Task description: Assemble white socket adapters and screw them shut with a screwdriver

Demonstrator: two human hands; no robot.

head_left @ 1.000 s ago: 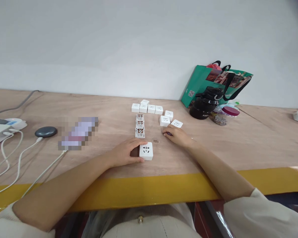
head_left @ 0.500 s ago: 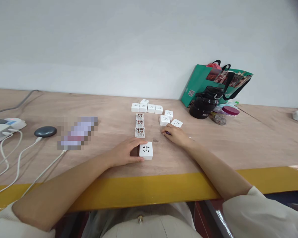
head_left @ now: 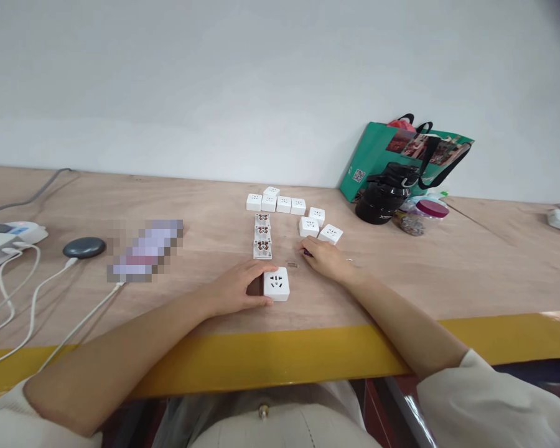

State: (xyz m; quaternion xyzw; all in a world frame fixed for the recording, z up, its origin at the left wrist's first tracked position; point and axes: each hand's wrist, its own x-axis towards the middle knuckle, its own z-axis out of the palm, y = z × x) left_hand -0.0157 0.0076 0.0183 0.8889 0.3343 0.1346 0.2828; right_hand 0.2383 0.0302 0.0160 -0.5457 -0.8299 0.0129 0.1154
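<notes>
My left hand [head_left: 237,287] grips a white square power socket [head_left: 276,284] by its left side, thumb at the near corner and fingers at the far one. The socket's slotted face is up. My right hand [head_left: 324,256] rests on the table with its fingers curled; something small and dark purple peeks out at the fingertips, too hidden to name. Between and beyond the hands stand three open socket backs with metal contacts [head_left: 262,249] in a row. Two white sockets [head_left: 308,227] and a tilted one [head_left: 331,234] lie just past my right hand.
More white sockets [head_left: 284,204] form a cluster farther back. A black jug [head_left: 382,194], a green bag [head_left: 368,152] and a jar with a dark red lid [head_left: 432,208] stand back right. On the left lie a blurred phone [head_left: 147,252], a dark round device [head_left: 84,247] and white cables [head_left: 33,311].
My left hand and the socket have shifted very slightly right. My right hand has moved a little left, its fingers still curled. The tilted socket beside it has shifted slightly.
</notes>
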